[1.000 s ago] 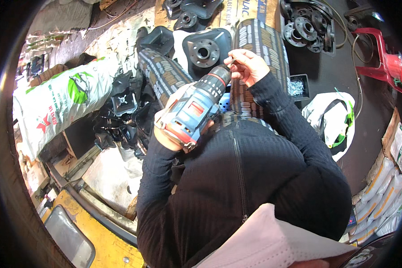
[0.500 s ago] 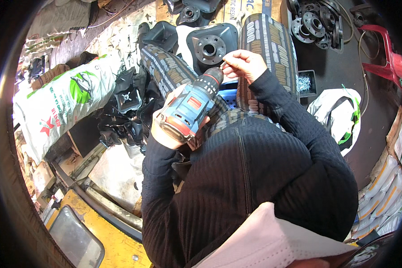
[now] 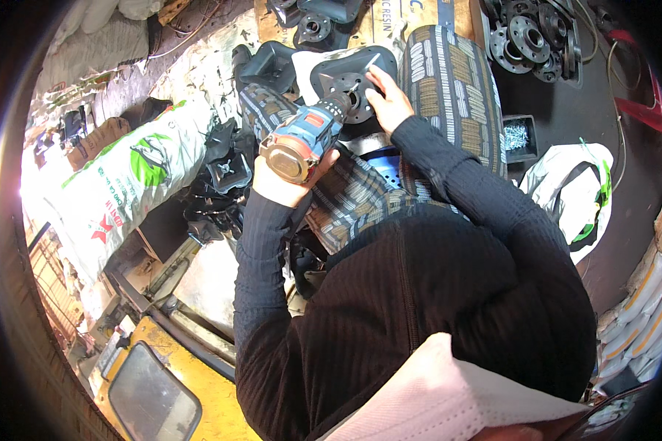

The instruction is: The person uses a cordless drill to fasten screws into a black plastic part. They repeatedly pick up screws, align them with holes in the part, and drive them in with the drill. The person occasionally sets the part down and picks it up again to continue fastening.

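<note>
My left hand (image 3: pixel 279 185) grips a blue and black cordless drill (image 3: pixel 305 137), its tip pointed down at a black plastic base with a round metal flange (image 3: pixel 346 77) lying between my knees. My right hand (image 3: pixel 385 99) rests on that base, fingers pinched by the flange right beside the drill's tip; whether it holds a small screw cannot be told. Both arms wear black ribbed sleeves. My patterned trouser legs (image 3: pixel 441 81) frame the base on either side.
More black bases (image 3: pixel 312 18) lie beyond. A heap of metal flanges (image 3: pixel 537 40) sits at top right, a small black tray of screws (image 3: pixel 516 136) by my right knee. A white-green sack (image 3: pixel 136 180) and black parts (image 3: pixel 224 173) lie left; a white bag (image 3: pixel 574 195) right.
I have leaned forward. The drill dropped from in front of my chest to the base's flange, and my right hand went from the drill's chuck down onto the base.
</note>
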Demonstrator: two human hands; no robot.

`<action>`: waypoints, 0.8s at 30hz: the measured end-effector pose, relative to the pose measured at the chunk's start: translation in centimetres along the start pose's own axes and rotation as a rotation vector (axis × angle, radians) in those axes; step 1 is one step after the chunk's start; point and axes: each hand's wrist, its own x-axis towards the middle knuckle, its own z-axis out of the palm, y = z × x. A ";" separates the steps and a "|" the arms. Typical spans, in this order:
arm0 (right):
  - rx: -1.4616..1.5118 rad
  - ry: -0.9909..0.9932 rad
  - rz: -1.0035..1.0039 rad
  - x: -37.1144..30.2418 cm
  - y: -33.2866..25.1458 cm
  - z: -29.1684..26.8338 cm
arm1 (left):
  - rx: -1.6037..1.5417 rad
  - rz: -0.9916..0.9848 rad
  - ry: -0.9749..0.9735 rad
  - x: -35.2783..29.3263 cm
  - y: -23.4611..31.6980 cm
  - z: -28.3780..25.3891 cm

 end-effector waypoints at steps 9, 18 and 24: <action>0.218 -0.076 0.204 0.9 0.1 0.2 | -0.102 -0.208 -0.281 4.1 -0.2 -2.2; 0.228 -0.071 0.240 0.5 -1.9 0.0 | 0.078 0.003 -0.359 6.4 -0.3 -2.0; 0.216 -0.079 0.233 0.2 -1.9 -0.1 | 0.202 0.147 -0.323 6.8 -1.1 -1.5</action>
